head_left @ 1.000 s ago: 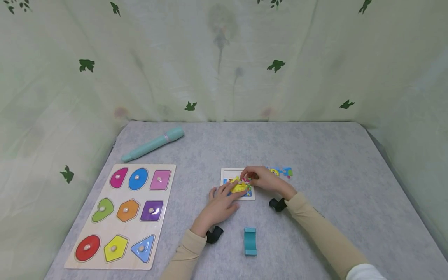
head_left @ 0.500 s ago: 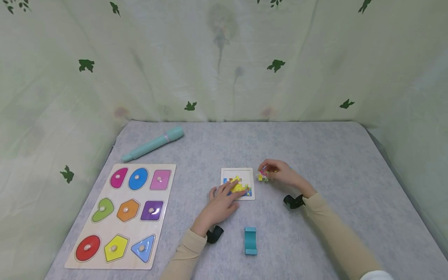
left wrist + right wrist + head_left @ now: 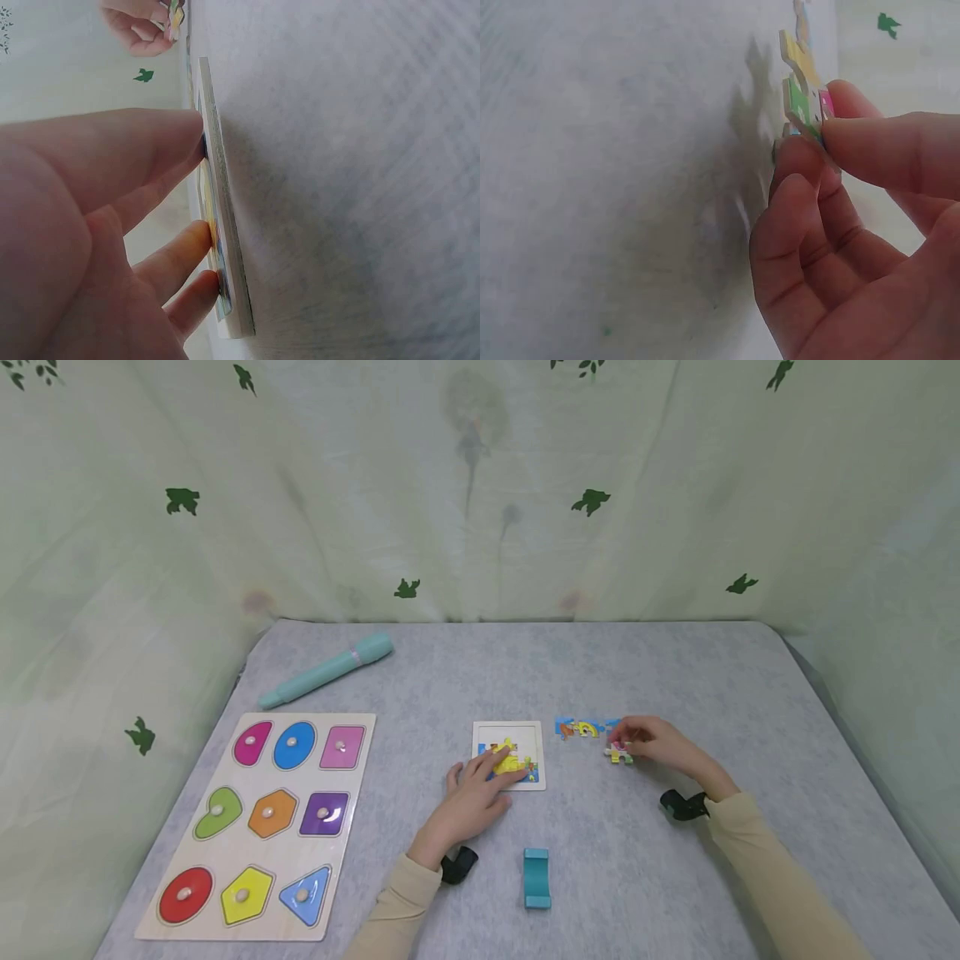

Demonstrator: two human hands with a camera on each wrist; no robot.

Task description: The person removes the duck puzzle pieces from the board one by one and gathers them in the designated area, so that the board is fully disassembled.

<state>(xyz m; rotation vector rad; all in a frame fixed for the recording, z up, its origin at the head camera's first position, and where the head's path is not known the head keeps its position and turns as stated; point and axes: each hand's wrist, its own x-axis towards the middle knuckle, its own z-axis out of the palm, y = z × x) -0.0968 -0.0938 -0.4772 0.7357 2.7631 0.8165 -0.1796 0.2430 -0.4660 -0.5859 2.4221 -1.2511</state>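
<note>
Resting left hand [image 3: 474, 806]: straight fingers on puzzle frame [image 3: 527, 735]; pushing may slide it.
Right hand [image 3: 662, 743]: pinches puzzle piece [image 3: 618, 757].
Loose pieces [image 3: 583, 728]: careless brushing may scatter them.
Puzzle piece: between frame and table's [image 3: 450, 677] right edge; weak pinch may drop it.

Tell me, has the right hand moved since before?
Yes, the right hand has moved to the right, farther from the white puzzle tray in the head view.

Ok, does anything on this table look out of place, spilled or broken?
Nothing looks spilled or broken. Some puzzle pieces lie outside the small tray, to its right, but its far part is unfilled, so that seems normal. The teal stick merely lies aslant beyond the shape board.
</note>
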